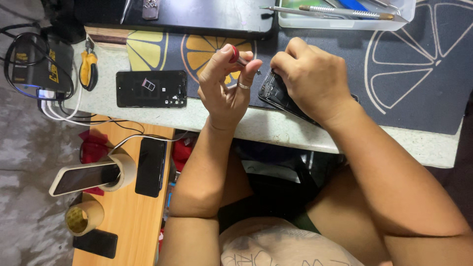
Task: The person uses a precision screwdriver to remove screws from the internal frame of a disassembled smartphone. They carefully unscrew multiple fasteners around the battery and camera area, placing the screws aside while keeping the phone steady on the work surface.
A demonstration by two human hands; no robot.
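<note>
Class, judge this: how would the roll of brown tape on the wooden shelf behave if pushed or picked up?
The roll of brown tape lies flat on its side, so it probably slides rather than rolls. Its hollow core suggests it is light and easy to hook.

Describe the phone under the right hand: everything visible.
The phone is a dark slab lying tilted on the patterned mat at the counter's front edge. Its upper end looks opened, with small glinting internal parts exposed. The right hand rests on top, covering most of it. The left hand pinches a thin red-capped screwdriver, whose tip hangs just above that open end; whether it touches cannot be told. The rest is hidden.
</note>
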